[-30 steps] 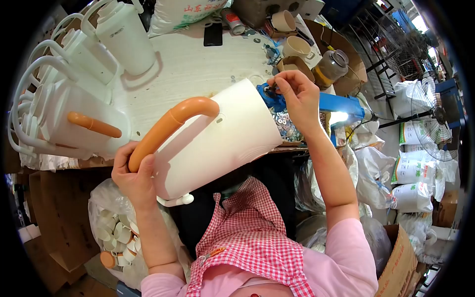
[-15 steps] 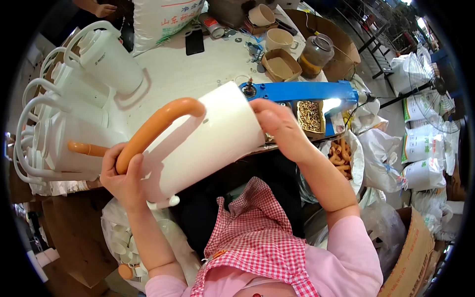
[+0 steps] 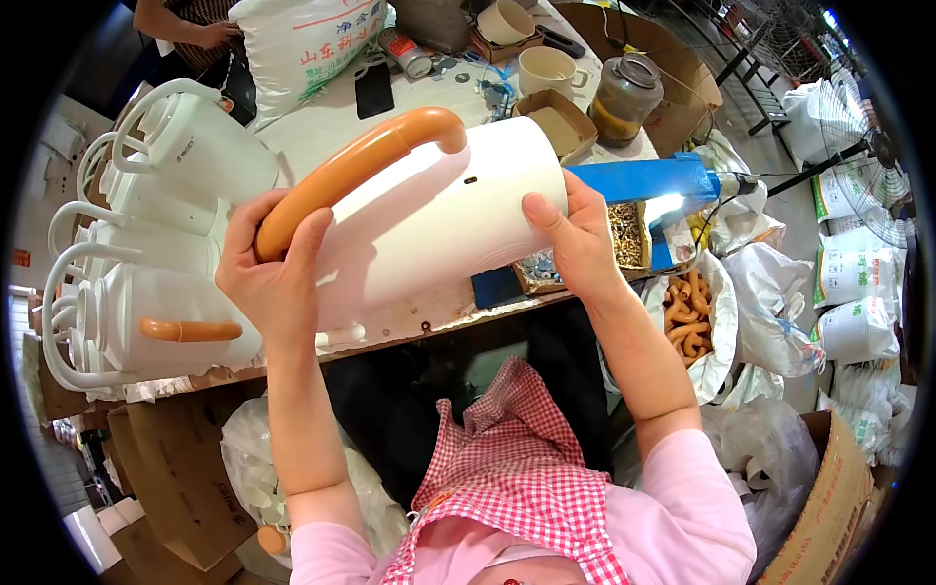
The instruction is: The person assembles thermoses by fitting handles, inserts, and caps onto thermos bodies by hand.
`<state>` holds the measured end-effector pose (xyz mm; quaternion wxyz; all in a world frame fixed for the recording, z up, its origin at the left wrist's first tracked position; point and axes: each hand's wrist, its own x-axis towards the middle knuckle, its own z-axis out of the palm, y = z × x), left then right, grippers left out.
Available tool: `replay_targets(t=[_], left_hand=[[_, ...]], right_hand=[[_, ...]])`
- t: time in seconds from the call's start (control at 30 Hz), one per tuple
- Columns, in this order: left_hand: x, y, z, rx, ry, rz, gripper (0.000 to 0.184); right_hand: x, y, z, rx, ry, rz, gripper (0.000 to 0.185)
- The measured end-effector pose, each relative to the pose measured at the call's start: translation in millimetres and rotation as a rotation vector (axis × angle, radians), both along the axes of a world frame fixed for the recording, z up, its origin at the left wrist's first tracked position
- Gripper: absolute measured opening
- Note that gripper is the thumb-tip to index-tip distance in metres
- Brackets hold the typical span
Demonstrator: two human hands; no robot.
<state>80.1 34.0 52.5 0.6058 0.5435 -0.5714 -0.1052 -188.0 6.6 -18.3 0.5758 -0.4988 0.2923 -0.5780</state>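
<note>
A white cylindrical body (image 3: 419,214) lies tilted between my two hands, over the table's front edge. My left hand (image 3: 273,244) is wrapped round the lower end of its orange handle (image 3: 361,166). The handle's other end touches the body near a small dark slot. My right hand (image 3: 577,234) holds the body's open right end, thumb on the outer wall and fingers at the rim, partly hidden. Just behind my right hand is a blue machine arm (image 3: 643,180) with a bright lamp.
White kettles (image 3: 210,146) stand at the left. Behind are a phone (image 3: 373,91), a white sack (image 3: 307,58), cups, a jar (image 3: 627,97) and a co-worker's hand (image 3: 216,35). Right are a box of small metal parts (image 3: 627,234) and a bag of orange handles (image 3: 688,317).
My right hand has moved from beside the blue machine's tip to the body's right end and closed on it. The body has been raised and shifted right relative to the machine.
</note>
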Motion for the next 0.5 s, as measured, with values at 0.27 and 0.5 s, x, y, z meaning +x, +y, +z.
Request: replay_targets(t=[0.27, 0.5], left_hand=[[-1, -13, -1, 0.059, 0.042, -0.011, 0.028], [6, -21, -2, 0.263, -0.164, -0.072, 0.028]], right_hand=[[5, -4, 0, 0.018, -0.015, -0.029, 0.044], [4, 0, 3, 0.141, 0.042, -0.002, 0.042]])
